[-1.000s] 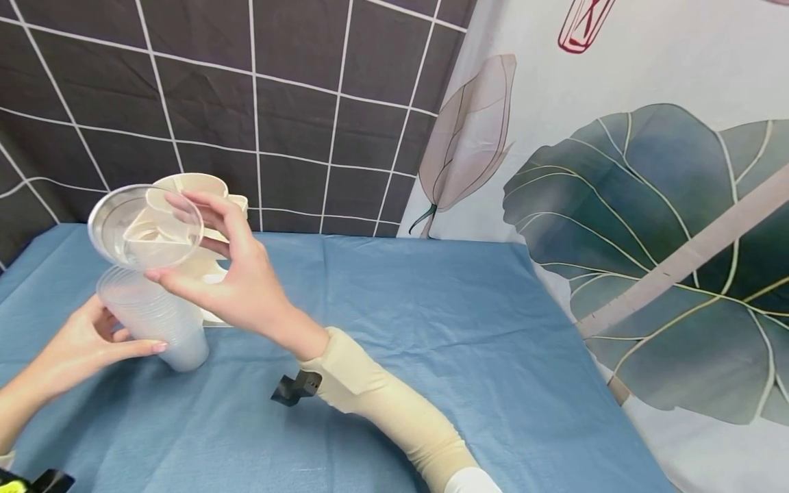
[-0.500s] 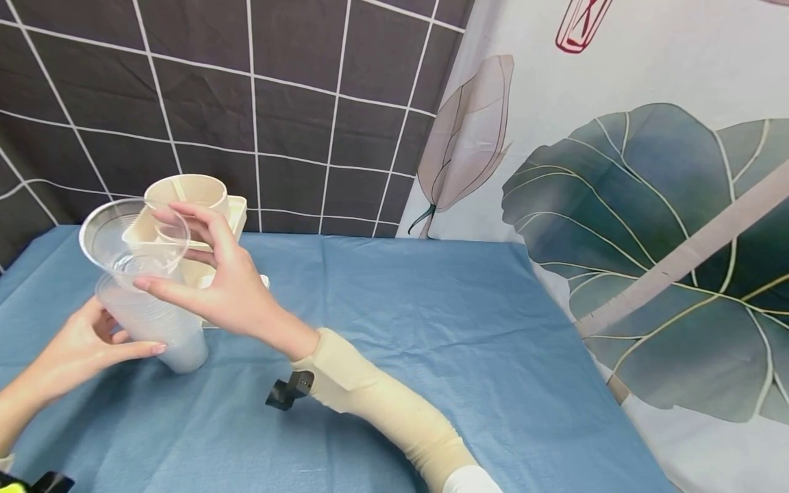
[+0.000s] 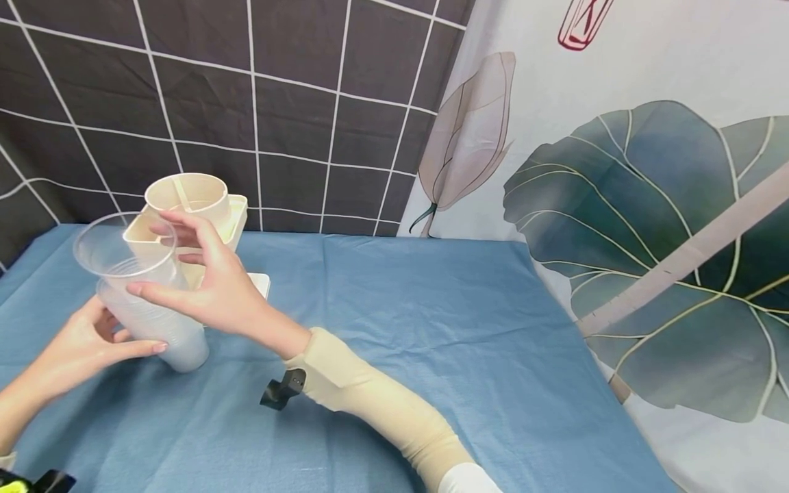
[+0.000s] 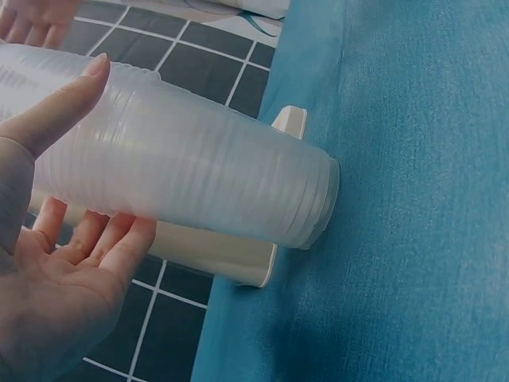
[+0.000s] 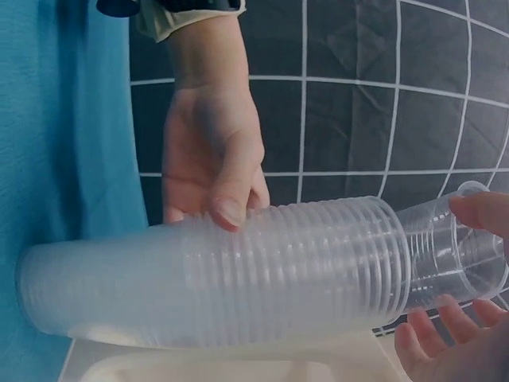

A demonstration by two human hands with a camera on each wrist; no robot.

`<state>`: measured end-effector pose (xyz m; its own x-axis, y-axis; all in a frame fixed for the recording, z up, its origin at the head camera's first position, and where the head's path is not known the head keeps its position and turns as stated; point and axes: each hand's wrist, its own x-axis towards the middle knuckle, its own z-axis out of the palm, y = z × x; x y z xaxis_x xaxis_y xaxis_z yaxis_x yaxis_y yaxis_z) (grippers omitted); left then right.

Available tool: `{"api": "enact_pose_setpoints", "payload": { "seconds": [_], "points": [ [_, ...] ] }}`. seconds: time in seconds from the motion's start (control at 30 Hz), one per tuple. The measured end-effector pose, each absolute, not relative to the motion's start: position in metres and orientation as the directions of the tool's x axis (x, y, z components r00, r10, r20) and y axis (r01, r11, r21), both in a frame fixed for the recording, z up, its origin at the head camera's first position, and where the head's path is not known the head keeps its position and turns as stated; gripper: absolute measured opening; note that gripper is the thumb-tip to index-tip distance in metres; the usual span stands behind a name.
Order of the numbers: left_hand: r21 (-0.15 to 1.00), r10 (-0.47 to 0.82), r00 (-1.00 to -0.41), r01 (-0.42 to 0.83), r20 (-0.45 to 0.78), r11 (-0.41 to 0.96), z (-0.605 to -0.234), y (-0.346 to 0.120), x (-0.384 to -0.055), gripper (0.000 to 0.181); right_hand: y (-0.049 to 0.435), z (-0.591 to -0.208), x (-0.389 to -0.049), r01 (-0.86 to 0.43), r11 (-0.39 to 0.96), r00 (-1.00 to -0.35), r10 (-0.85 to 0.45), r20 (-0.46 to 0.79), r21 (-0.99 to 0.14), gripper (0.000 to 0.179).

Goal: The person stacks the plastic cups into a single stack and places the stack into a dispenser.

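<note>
A tall stack of clear plastic cups [image 3: 166, 329] leans on the blue cloth, its bottom end at the table. My left hand [image 3: 86, 349] grips the stack's side, thumb in front and fingers behind, as the left wrist view shows. Above it, my right hand [image 3: 216, 281] holds a single clear plastic cup [image 3: 117, 250] near its rim between thumb and fingers. In the right wrist view the lower part of this cup [image 5: 425, 263] sits inside the mouth of the stack, with its upper part standing out.
Behind the hands stands a cream plastic organizer [image 3: 237, 219] with a round compartment on top, partly covered by the cups and right hand. Blue cloth [image 3: 401, 329] covers the table. A dark grid-patterned backdrop [image 3: 296, 116] rises directly behind.
My right hand has moved down and left, lowering the single cup, tilting it more upright, and sinking its lower end into the stack. The left hand and stack have stayed put.
</note>
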<state>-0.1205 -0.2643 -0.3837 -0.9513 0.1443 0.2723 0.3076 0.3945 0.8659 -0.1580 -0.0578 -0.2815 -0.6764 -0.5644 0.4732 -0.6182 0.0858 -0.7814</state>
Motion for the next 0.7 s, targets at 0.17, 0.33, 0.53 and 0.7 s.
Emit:
{"api": "enact_pose_setpoints", "payload": {
  "seconds": [0.17,0.33,0.53,0.7],
  "points": [
    [0.868,0.147,-0.95,0.313,0.277,0.386,-0.384,-0.264,-0.121,0.101,-0.057,-0.287,-0.161,-0.604,0.092,-0.682,-0.573,0.454,-0.791,0.075],
    [0.868,0.139,-0.951,0.31,0.277,0.389,-0.385,-0.264,-0.12,0.102,-0.057,-0.292,-0.164,-0.616,0.112,-0.679,-0.578,0.453,-0.78,0.075],
    [0.864,0.132,-0.955,0.298,0.267,0.406,-0.384,-0.264,-0.121,0.104,-0.057,-0.294,-0.165,-0.608,0.136,-0.682,-0.594,0.427,-0.782,0.073],
    [0.87,0.146,-0.949,0.315,0.28,0.38,-0.385,-0.264,-0.12,0.104,-0.059,-0.296,-0.165,-0.592,0.15,-0.684,-0.614,0.395,-0.792,0.073]
  ]
}}
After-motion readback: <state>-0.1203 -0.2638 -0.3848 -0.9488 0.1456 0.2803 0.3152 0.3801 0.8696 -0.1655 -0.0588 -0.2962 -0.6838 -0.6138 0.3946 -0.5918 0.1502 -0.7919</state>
